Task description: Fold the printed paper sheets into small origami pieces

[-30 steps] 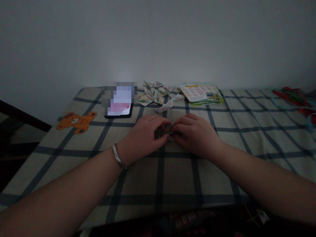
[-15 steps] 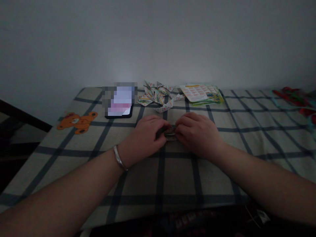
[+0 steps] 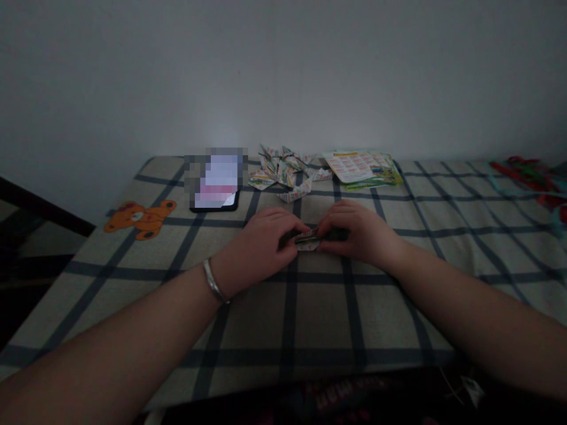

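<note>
- The left hand (image 3: 271,239) curls over the near end of a small printed paper piece (image 3: 308,243), thumb and fingers gripping its left end; the right hand (image 3: 365,233) pinches the right end between thumb and fingertips; the piece lies between the 2 hands, just above or on the checked tablecloth (image 3: 323,319); which of these, I cannot tell.
- The paper could tear or crease off its line; uneven pull from the 2 hands would be the likely cause, the grip on each side covering only a short end.
- Layers could spring apart; a loosened pinch would cause it, as the thickness seems stacked and narrow.
- A fold could sit askew; dim light and fingers hiding both ends would make misalignment easy to miss.
- Against the frame 0.5 s ago, the right hand has opened its curl; a dark gap now shows between thumb and fingers; slightly more of the piece is visible; the left hand looks nearly the same; the phone (image 3: 217,198), folded shapes (image 3: 286,171) and leaflets (image 3: 354,167) stay put.
</note>
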`<action>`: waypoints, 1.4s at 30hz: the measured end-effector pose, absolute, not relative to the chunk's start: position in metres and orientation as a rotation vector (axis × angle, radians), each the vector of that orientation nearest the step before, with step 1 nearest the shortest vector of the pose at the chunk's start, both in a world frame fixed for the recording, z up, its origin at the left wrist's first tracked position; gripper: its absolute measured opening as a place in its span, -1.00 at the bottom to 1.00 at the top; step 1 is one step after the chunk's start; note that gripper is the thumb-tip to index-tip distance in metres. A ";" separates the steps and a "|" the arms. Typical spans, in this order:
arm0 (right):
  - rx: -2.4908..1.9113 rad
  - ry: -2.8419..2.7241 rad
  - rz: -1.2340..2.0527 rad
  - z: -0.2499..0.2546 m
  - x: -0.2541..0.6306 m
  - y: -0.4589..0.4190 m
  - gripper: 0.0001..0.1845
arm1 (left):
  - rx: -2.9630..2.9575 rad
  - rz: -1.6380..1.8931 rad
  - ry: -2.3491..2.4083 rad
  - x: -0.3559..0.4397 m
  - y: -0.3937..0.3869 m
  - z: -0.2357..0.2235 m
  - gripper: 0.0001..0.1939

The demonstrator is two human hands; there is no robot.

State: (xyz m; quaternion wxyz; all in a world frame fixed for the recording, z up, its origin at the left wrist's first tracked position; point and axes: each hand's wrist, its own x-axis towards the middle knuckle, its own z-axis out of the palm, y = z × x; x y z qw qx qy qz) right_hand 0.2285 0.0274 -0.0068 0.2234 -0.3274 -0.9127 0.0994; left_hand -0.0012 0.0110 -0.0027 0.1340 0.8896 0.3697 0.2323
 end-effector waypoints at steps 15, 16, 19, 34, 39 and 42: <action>-1.080 -2.374 0.281 -0.004 0.219 0.016 -0.85 | 2.529 0.741 1.159 -0.001 0.011 0.000 -0.82; -1.099 -2.350 0.273 -0.004 0.218 0.014 -0.85 | 2.525 0.760 1.162 -0.001 0.011 0.000 -0.84; -1.146 -2.289 0.247 -0.004 0.214 0.010 -0.84 | 2.498 0.802 1.162 0.001 0.010 0.001 -0.87; -1.232 -2.238 0.388 -0.002 0.215 0.011 -0.83 | 2.389 0.812 1.235 0.003 0.008 0.002 -0.90; -1.230 -2.228 0.430 -0.005 0.215 0.013 -0.74 | 2.473 0.814 1.195 0.002 0.007 0.002 -0.93; -1.230 -2.249 0.425 -0.005 0.215 0.013 -0.72 | 2.512 0.809 1.176 0.002 0.007 0.002 -0.93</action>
